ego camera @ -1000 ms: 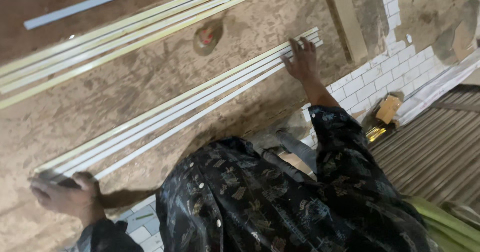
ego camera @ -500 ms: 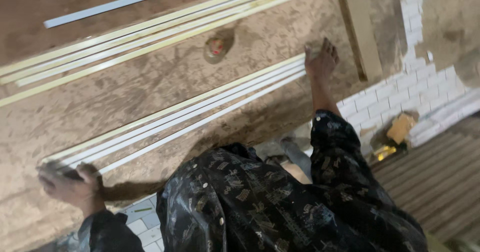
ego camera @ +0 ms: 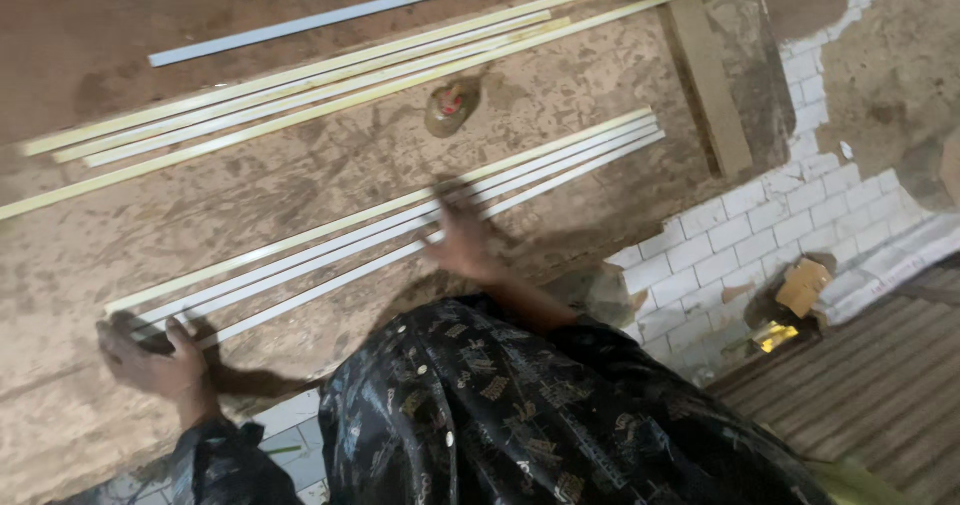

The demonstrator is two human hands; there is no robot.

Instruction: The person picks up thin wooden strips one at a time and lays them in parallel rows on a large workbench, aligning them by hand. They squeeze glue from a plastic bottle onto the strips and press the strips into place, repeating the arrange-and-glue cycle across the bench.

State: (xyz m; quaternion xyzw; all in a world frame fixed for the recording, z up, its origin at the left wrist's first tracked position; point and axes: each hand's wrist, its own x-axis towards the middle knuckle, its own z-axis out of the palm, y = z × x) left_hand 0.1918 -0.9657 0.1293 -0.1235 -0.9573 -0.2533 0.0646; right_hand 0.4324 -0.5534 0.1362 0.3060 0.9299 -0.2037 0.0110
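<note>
**Long Strips Under Both Hands**

While our left hand (ego camera: 150,360) lies flat and spread on the near end of the pale strips (ego camera: 400,230), we judge them light, thin and whippy, best held at 2 well-apart points. They lie on the brown board (ego camera: 300,180). Our right hand (ego camera: 460,240), blurred but open-fingered, has slid from their far end to mid-length.

long pale strips (ego camera: 560,165) — side by side, flat on dusty board (ego camera: 300,180).
</note>
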